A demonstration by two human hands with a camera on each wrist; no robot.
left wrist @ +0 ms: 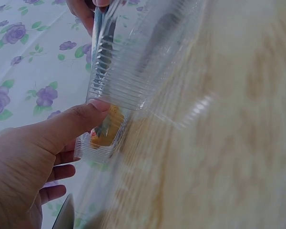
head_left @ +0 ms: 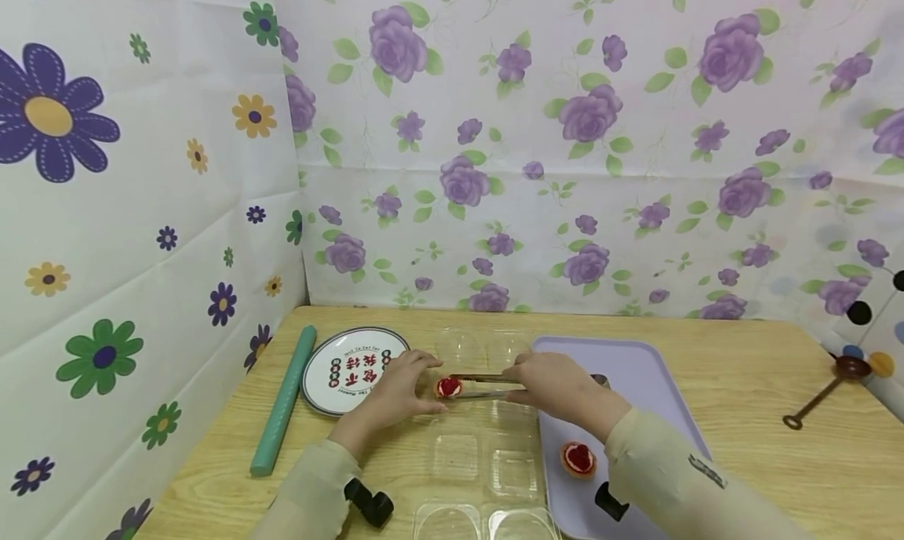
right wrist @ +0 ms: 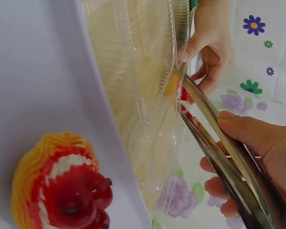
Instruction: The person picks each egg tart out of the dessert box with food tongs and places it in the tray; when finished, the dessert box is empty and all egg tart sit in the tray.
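My left hand [head_left: 395,395] holds the edge of a clear plastic container [left wrist: 128,71], its thumb against the ridged wall and its fingers on the outer side. Inside the container's left end is a small tart [head_left: 448,387] with a red topping. My right hand [head_left: 565,383] grips metal tongs [head_left: 480,378], whose tips reach to both sides of that tart. Whether the tips still pinch the tart I cannot tell. A second tart [head_left: 579,459], with red fruit and white cream, sits on the lavender tray [head_left: 628,367] below my right forearm.
More clear containers [head_left: 455,454] stand in front, left of the tray. Behind my left hand lies an oval white plate [head_left: 311,379] with red lettering. A green roll [head_left: 286,399] is at the far left, a brown long-handled spoon [head_left: 812,403] at the right. Patterned cloth walls enclose the table.
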